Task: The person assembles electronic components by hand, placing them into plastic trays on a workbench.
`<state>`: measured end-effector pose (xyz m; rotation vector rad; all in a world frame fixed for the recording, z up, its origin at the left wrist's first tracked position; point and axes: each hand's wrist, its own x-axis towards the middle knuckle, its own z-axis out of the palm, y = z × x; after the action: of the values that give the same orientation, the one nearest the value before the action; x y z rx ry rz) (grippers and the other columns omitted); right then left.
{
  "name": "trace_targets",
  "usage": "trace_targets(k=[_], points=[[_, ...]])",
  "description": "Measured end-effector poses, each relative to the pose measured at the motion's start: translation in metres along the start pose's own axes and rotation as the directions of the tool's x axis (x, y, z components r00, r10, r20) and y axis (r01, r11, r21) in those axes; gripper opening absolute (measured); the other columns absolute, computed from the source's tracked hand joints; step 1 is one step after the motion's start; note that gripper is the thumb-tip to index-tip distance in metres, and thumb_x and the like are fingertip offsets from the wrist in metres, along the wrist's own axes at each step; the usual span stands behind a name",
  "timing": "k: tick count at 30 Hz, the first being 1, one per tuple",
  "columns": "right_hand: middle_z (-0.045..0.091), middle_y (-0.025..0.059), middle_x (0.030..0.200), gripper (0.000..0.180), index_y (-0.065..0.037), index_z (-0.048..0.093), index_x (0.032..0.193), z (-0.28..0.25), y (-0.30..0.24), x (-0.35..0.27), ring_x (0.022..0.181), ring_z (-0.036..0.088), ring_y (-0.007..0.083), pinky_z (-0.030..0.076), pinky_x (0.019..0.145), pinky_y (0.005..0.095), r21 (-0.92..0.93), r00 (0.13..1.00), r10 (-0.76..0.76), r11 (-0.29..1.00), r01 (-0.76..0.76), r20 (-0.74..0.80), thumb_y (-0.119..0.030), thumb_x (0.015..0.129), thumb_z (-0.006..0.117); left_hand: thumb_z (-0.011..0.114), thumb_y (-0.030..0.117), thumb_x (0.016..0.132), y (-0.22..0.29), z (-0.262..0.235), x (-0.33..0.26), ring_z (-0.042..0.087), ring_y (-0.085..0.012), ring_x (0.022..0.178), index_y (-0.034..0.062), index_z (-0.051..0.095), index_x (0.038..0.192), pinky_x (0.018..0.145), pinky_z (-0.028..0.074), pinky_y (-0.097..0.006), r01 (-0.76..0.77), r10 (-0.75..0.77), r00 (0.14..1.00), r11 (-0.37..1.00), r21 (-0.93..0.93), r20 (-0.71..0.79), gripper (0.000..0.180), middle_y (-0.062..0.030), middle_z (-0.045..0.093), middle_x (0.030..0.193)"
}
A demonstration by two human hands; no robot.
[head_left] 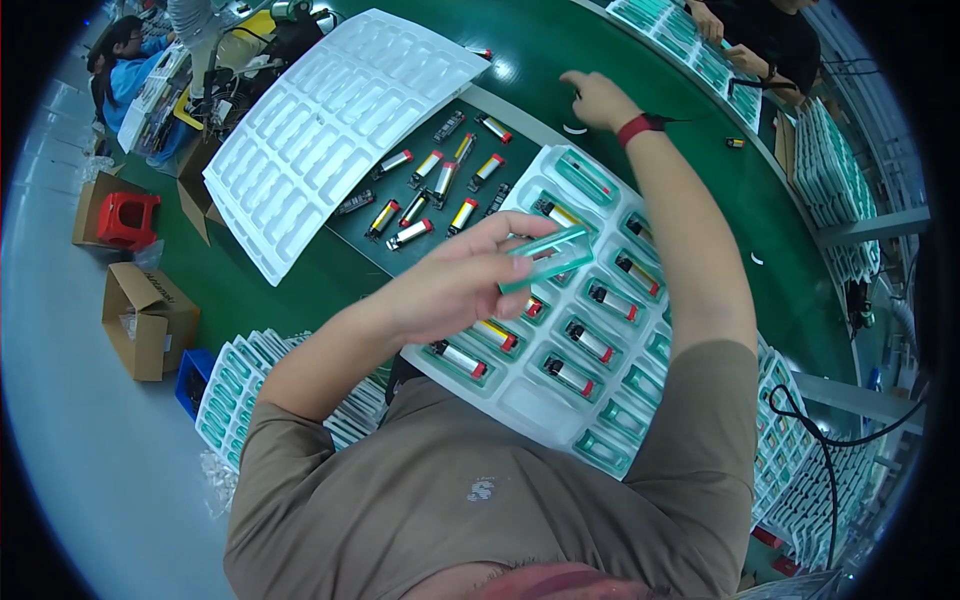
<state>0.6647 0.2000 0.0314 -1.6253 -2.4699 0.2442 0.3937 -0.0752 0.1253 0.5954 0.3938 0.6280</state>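
Green felt covers the worktop in front of us, and on it lies a white moulded tray whose pockets hold small cylinders with red ends, each seated in a clear green case. Our left hand hangs just above the near-left part of that tray, fingers clamped on a clear green case held level between thumb and fingertips. Our right hand is stretched out past the far edge of the tray, down on the green worktop, fingers curled loosely with nothing between them that we can see; a red band sits on its wrist. Left of the tray, loose cylinders lie scattered on a dark patch of the worktop, and beyond them an empty white tray rests tilted. Far beyond the tray, another person's hands work at a row of green cases.
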Motion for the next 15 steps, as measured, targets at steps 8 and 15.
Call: trace_targets(k=[8, 15], points=[[0.064, 0.0023, 0.085, 0.018, -0.001, 0.063, 0.105, -0.138, -0.097, -0.174, 0.063, 0.06, 0.0098, 0.047, 0.057, 0.022, 0.889, 0.963, 0.248, 0.456, -0.024, -0.101, -0.01, 0.094, 0.074, 0.046, 0.021, 0.109, 0.002, -0.006, 0.014, 0.047, -0.0117, 0.084, 0.0028, 0.048, 0.149, 0.081, 0.043, -0.027, -0.056, 0.058, 0.998, 0.996, 0.065, -0.034, 0.044, -0.0101, 0.056, 0.135], [0.069, 0.0071, 0.095, 0.016, 0.003, 0.063, 0.112, -0.138, -0.144, -0.28, 0.081, 0.07, 0.0145, 0.057, 0.073, 0.0257, 0.997, 0.94, 0.339, 0.079, -0.007, -0.021, 0.0, 0.096, 0.067, 0.042, 0.017, 0.107, -0.016, 0.005, 0.033, 0.054, -0.0145, 0.095, -0.0017, 0.05, 0.146, 0.087, 0.047, -0.033, -0.041, 0.038, 0.999, 0.992, 0.119, 0.033, 0.043, -0.0114, 0.059, 0.13]])
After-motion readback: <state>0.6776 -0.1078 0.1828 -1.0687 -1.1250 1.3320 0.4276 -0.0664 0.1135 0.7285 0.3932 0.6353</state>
